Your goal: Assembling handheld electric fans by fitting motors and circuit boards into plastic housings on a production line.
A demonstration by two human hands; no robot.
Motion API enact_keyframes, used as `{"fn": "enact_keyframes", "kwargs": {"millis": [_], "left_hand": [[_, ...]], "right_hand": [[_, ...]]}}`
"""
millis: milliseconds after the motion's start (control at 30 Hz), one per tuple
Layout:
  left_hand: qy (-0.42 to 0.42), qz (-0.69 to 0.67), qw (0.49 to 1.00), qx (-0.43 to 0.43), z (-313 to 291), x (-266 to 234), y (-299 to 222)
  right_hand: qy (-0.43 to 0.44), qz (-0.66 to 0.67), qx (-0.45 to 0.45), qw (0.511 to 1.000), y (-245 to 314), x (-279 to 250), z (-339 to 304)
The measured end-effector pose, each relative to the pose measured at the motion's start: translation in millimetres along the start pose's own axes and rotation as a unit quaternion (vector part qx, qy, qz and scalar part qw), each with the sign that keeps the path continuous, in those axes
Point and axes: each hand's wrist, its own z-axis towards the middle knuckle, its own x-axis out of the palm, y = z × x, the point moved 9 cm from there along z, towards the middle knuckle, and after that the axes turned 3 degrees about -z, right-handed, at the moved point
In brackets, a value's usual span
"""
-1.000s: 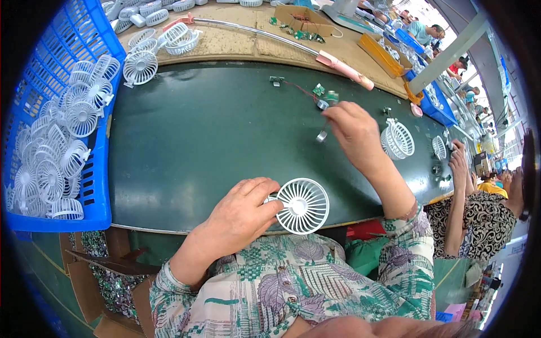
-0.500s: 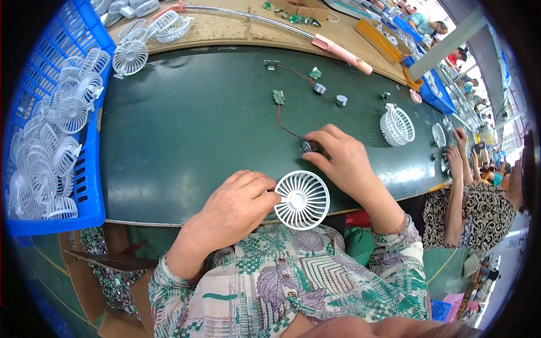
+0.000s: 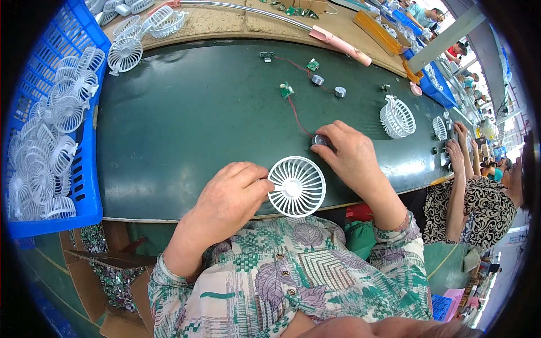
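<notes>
Pinched at its left side by my left hand, a round white fan cage is held just above the near edge of the green table. My right hand grips a small round metal motor between thumb and fingers, to the right of and beyond the cage. A thin red wire runs from this motor to a small green circuit board on the table. Farther off lie two more small motors, one of them near another green board.
A blue crate on the left holds many white fan cages. Another cage stands to the right. A pink-handled metal rod lies along the cardboard at the back. At the far right, a co-worker's hands are over the table.
The fan cage in my left hand has shifted slightly up and left. My right hand has moved the motor a little to the right, and its circuit board has turned and slid.
</notes>
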Motion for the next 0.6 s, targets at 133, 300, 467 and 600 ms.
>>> {"fn": "enact_keyframes", "kwargs": {"millis": [133,300,467,600], "left_hand": [[-0.01,0.016,1.0,-0.017,0.3,-2.4,4.5],[-0.013,0.016,1.0,-0.016,1.6,-2.0,2.0],[-0.017,0.022,1.0,-0.01,-1.1,-1.2,1.6],[-0.03,0.026,0.999,0.001,-1.6,-2.0,0.5]], "right_hand": [[-0.021,0.02,-0.103,0.994,40.6,-30.0,-5.3],[0.073,0.019,-0.202,0.976,73.4,-1.8,-21.2],[0.091,-0.003,-0.216,0.972,80.8,4.4,-25.3],[0.106,-0.038,-0.204,0.973,80.7,9.5,-27.7]]}}
